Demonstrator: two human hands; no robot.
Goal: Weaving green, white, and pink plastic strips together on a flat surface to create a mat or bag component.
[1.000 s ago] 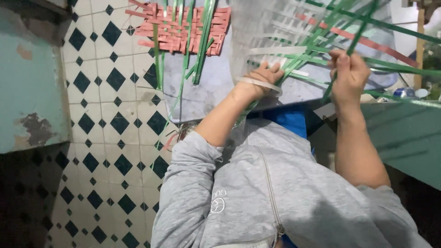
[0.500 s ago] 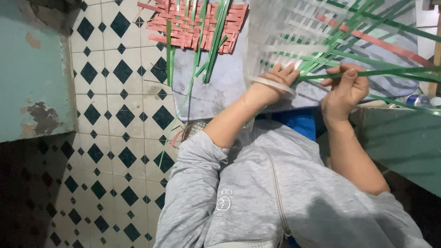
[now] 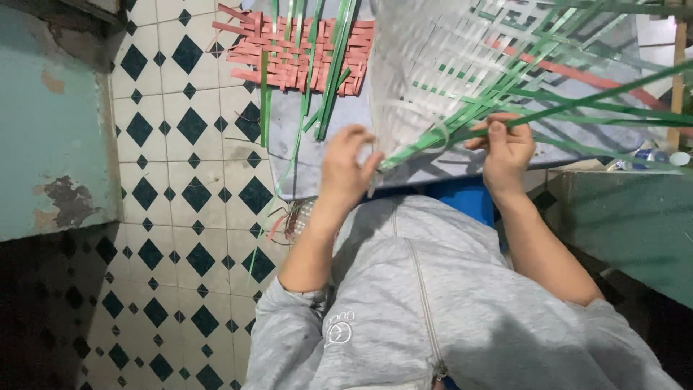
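Two hands at work on one woven panel (image 3: 462,65) of white and green strips, raised in front of the chest. One red woven mat (image 3: 296,54) flat on a grey sheet (image 3: 289,166) over the diamond-tiled floor (image 3: 180,180), with several loose green strips (image 3: 333,65) across it. At far right, on a green ledge (image 3: 635,217), a small blue-and-white bottle-like container (image 3: 653,157), too blurred for any label.

Left hand (image 3: 346,170): forearm up, fingers half curled, fingertips touching the panel's lower edge, not clearly clamped on it. Right hand (image 3: 505,148): forearm up, fingers closed, pinching one long green strip (image 3: 592,101) that runs off to the right.
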